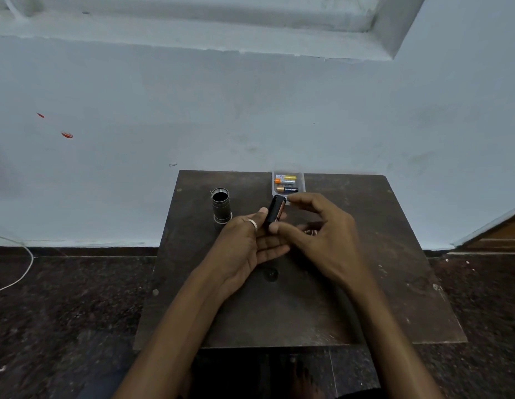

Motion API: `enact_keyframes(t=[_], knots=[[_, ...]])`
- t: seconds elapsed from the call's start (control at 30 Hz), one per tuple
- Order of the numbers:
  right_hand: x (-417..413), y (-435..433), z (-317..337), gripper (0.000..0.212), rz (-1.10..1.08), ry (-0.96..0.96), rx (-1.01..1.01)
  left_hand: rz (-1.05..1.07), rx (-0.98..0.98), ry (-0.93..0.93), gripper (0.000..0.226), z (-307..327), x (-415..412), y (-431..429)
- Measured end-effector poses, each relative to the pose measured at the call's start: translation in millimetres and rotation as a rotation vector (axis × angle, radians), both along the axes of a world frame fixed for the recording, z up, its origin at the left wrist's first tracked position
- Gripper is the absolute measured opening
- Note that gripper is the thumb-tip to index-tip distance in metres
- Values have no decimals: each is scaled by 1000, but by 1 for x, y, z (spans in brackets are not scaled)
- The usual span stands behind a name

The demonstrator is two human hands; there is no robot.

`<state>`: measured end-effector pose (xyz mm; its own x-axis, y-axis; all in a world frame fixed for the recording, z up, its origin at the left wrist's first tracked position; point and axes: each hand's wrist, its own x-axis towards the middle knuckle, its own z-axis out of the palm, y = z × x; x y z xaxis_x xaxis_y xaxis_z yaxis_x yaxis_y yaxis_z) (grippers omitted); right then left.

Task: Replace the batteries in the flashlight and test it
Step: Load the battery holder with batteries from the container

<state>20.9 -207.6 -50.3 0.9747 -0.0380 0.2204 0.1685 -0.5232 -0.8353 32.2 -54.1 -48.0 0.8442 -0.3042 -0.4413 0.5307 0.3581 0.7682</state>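
A black battery holder (pixel 275 210) with a copper-coloured battery in it is held upright over the middle of the dark table (pixel 365 283). My left hand (pixel 247 240), with a ring on one finger, cradles it from the left. My right hand (pixel 319 226) pinches it from the right, thumb at its lower end and forefinger at its top. The grey flashlight body (pixel 221 205) stands on end at the back left of the table, its open end up. A small clear tray (pixel 301 180) at the table's far edge holds three batteries (pixel 286 184).
A small metal part (pixel 311 232) lies on the table under my right hand, mostly hidden. A round dark piece (pixel 270 273) sits on the table below my hands. The wall stands right behind the table. A white cable (pixel 23 272) runs across the floor at the left.
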Motion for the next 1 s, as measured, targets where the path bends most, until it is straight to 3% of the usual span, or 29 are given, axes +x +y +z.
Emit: enact_keyframes(t=[0.07, 0.23, 0.4, 0.63, 0.83, 1.0], knots=[[1, 3, -3, 52, 49, -6, 7, -15, 16, 5, 33, -1, 0, 0], [2, 2, -6, 46, 42, -71, 20, -20, 48, 19, 34, -5, 0, -2], [1, 5, -10, 45, 16, -158, -122, 25, 87, -36, 34, -7, 0, -6], [-1, 7, -5, 48, 38, -187, -51, 13, 47, -68, 35, -2, -1, -5], [-7, 7, -4, 64, 30, -191, -266, 34, 74, -50, 34, -8, 1, -4], [-7, 6, -6, 58, 32, -214, -325, 43, 82, -42, 32, -8, 0, -5]])
